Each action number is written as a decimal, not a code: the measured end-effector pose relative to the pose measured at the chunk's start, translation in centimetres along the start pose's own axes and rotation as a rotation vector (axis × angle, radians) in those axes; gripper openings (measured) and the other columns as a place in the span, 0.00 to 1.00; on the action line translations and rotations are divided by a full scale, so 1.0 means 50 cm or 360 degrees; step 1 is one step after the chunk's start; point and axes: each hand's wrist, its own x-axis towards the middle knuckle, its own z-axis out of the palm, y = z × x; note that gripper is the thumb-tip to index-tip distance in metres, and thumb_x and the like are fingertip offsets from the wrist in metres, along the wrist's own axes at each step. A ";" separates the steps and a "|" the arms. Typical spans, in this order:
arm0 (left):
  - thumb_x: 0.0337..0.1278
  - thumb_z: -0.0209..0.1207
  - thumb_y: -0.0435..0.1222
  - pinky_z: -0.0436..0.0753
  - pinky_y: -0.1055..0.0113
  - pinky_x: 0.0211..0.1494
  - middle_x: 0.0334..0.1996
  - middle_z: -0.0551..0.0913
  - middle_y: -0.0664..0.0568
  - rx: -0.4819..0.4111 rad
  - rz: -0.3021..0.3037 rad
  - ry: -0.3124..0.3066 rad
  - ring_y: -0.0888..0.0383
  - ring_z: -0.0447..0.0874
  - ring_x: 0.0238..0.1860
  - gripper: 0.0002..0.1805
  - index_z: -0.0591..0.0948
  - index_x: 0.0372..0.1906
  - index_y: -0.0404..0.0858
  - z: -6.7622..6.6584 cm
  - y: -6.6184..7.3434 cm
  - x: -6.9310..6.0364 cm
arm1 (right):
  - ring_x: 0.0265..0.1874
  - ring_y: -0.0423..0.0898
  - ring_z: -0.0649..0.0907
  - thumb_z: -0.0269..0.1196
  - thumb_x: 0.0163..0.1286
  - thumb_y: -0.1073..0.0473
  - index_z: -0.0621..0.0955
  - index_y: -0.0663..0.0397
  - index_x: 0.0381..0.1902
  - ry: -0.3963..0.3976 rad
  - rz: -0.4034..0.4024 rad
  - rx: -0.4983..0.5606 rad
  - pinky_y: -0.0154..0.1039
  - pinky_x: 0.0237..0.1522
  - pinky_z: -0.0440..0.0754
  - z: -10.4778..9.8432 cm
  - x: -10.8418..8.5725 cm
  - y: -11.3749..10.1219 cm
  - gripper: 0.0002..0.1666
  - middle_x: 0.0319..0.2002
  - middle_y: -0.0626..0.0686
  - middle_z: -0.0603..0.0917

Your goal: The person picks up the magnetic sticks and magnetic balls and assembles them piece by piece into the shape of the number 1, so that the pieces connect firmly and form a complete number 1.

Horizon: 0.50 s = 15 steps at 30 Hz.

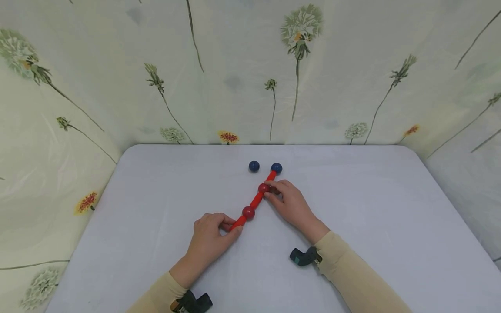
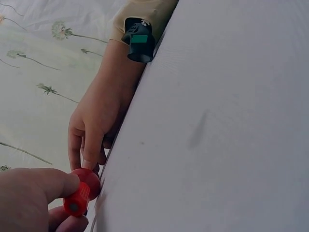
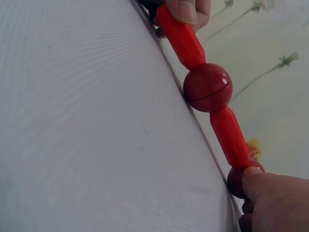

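Note:
A straight chain of red rods and balls runs diagonally over the table. With thumb and fingers, my left hand (image 1: 211,239) pinches its near red rod (image 1: 239,223); the left wrist view shows a grey disc on that rod's end. Beyond it comes a red ball (image 3: 207,87), then a middle red rod (image 1: 256,200). My right hand (image 1: 292,204) pinches the second red ball (image 1: 263,188). A far red rod (image 1: 271,176) leads from there to a dark blue ball (image 1: 276,168) at the chain's end.
A loose dark blue ball (image 1: 254,166) lies just left of the chain's far end. The white table (image 1: 156,187) has its back edge against a flower-patterned curtain (image 1: 235,104). Each wrist carries a small black camera (image 1: 303,256).

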 end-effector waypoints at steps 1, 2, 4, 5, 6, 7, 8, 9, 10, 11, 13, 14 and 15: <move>0.53 0.70 0.48 0.67 0.53 0.48 0.26 0.79 0.69 -0.0007 -0.0012 -0.0010 0.63 0.73 0.37 0.09 0.86 0.34 0.49 -0.001 0.000 0.000 | 0.42 0.41 0.79 0.66 0.69 0.52 0.79 0.45 0.61 0.0000 0.0002 0.0001 0.40 0.46 0.80 0.000 0.000 0.000 0.24 0.46 0.46 0.80; 0.53 0.70 0.48 0.67 0.53 0.48 0.26 0.79 0.69 -0.0011 -0.0025 -0.0020 0.63 0.73 0.37 0.09 0.86 0.34 0.49 -0.002 0.001 0.001 | 0.42 0.41 0.79 0.66 0.69 0.52 0.80 0.45 0.61 -0.0001 0.0004 0.0002 0.40 0.46 0.80 0.000 0.001 0.000 0.23 0.46 0.46 0.80; 0.53 0.70 0.48 0.67 0.52 0.48 0.25 0.78 0.69 -0.0010 -0.0042 -0.0031 0.63 0.73 0.37 0.09 0.86 0.34 0.49 -0.003 0.001 0.002 | 0.43 0.41 0.79 0.66 0.69 0.52 0.80 0.45 0.61 -0.0002 0.0004 0.0002 0.40 0.46 0.80 0.000 0.001 -0.001 0.23 0.46 0.46 0.80; 0.53 0.69 0.48 0.67 0.52 0.48 0.25 0.78 0.70 -0.0007 -0.0050 -0.0036 0.63 0.73 0.37 0.09 0.86 0.34 0.49 -0.003 0.001 0.002 | 0.43 0.41 0.79 0.66 0.69 0.52 0.80 0.45 0.61 -0.0002 0.0003 0.0003 0.40 0.46 0.80 0.000 0.001 -0.001 0.23 0.46 0.46 0.80; 0.53 0.70 0.48 0.67 0.52 0.48 0.25 0.78 0.70 -0.0007 -0.0052 -0.0035 0.63 0.73 0.37 0.09 0.86 0.34 0.49 -0.003 0.002 0.002 | 0.43 0.41 0.79 0.66 0.69 0.52 0.80 0.45 0.61 -0.0002 0.0002 0.0004 0.40 0.46 0.80 0.000 0.001 -0.001 0.23 0.46 0.46 0.80; 0.53 0.70 0.48 0.67 0.52 0.48 0.25 0.78 0.70 -0.0007 -0.0052 -0.0032 0.63 0.73 0.37 0.09 0.86 0.34 0.49 -0.003 0.003 0.002 | 0.43 0.41 0.79 0.66 0.69 0.52 0.80 0.45 0.61 -0.0001 0.0001 0.0004 0.40 0.46 0.80 0.000 0.001 -0.001 0.23 0.46 0.46 0.80; 0.53 0.70 0.48 0.67 0.52 0.47 0.25 0.78 0.70 -0.0006 -0.0053 -0.0029 0.63 0.73 0.37 0.09 0.86 0.34 0.49 -0.003 0.004 0.002 | 0.43 0.41 0.79 0.66 0.69 0.52 0.80 0.45 0.61 -0.0001 0.0000 0.0004 0.40 0.46 0.80 0.000 0.001 -0.001 0.23 0.46 0.46 0.80; 0.53 0.70 0.48 0.67 0.52 0.47 0.25 0.78 0.70 -0.0005 -0.0051 -0.0025 0.63 0.73 0.37 0.09 0.86 0.34 0.49 -0.003 0.004 0.002 | 0.43 0.41 0.79 0.66 0.69 0.52 0.80 0.45 0.61 0.0000 0.0001 0.0003 0.40 0.46 0.80 0.000 0.001 -0.001 0.23 0.46 0.46 0.80; 0.53 0.70 0.48 0.67 0.52 0.48 0.24 0.78 0.70 -0.0005 -0.0052 -0.0023 0.62 0.73 0.37 0.09 0.86 0.33 0.49 -0.003 0.005 0.002 | 0.43 0.41 0.79 0.66 0.69 0.52 0.80 0.45 0.61 0.0000 0.0001 0.0004 0.40 0.46 0.80 0.000 0.001 0.000 0.23 0.46 0.46 0.80; 0.53 0.70 0.48 0.67 0.52 0.48 0.24 0.78 0.70 -0.0002 -0.0052 -0.0023 0.62 0.73 0.37 0.09 0.86 0.33 0.49 -0.003 0.006 0.002 | 0.43 0.41 0.79 0.66 0.69 0.52 0.80 0.45 0.61 0.0000 0.0003 0.0002 0.40 0.46 0.80 0.000 0.001 0.000 0.23 0.46 0.46 0.80; 0.53 0.70 0.48 0.67 0.52 0.48 0.24 0.78 0.70 0.0007 -0.0054 -0.0027 0.61 0.74 0.38 0.09 0.86 0.33 0.48 -0.001 0.006 0.002 | 0.43 0.41 0.79 0.66 0.69 0.51 0.79 0.44 0.61 0.0000 0.0007 0.0001 0.40 0.46 0.80 0.001 0.001 0.000 0.24 0.46 0.46 0.80; 0.53 0.70 0.48 0.66 0.51 0.48 0.24 0.78 0.70 0.0013 -0.0057 -0.0033 0.61 0.74 0.38 0.09 0.86 0.33 0.49 -0.001 0.007 0.002 | 0.43 0.41 0.79 0.66 0.69 0.51 0.79 0.44 0.61 0.0000 0.0009 0.0000 0.40 0.46 0.80 0.001 0.001 0.000 0.24 0.46 0.46 0.80; 0.53 0.69 0.48 0.66 0.51 0.49 0.24 0.78 0.70 0.0019 -0.0060 -0.0037 0.61 0.74 0.39 0.09 0.86 0.33 0.48 0.000 0.007 0.002 | 0.43 0.41 0.79 0.66 0.69 0.51 0.79 0.44 0.61 0.0000 0.0010 0.0000 0.40 0.46 0.80 0.001 0.001 0.000 0.24 0.46 0.46 0.80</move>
